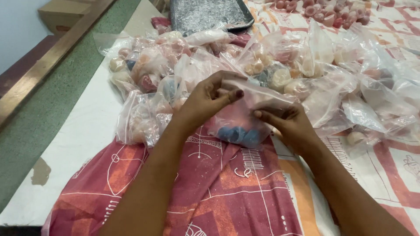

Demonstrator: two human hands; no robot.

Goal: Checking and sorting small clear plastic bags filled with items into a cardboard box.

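Both of my hands hold one small clear plastic bag [245, 114] above the patterned cloth. My left hand [205, 99] pinches the bag's top edge at its left corner. My right hand [289, 122] grips the same top edge further right. Inside the bag lie blue round pieces [239, 134] at the bottom and pink ones above them. The bag's top strip runs between my two hands.
A heap of clear bags [175, 65] filled with pink, cream and blue round pieces lies behind my hands. A dark tray [205, 13] sits at the back. Loose pink pieces [323, 11] lie far right. A red and orange patterned cloth [227, 192] covers the white table [83, 131].
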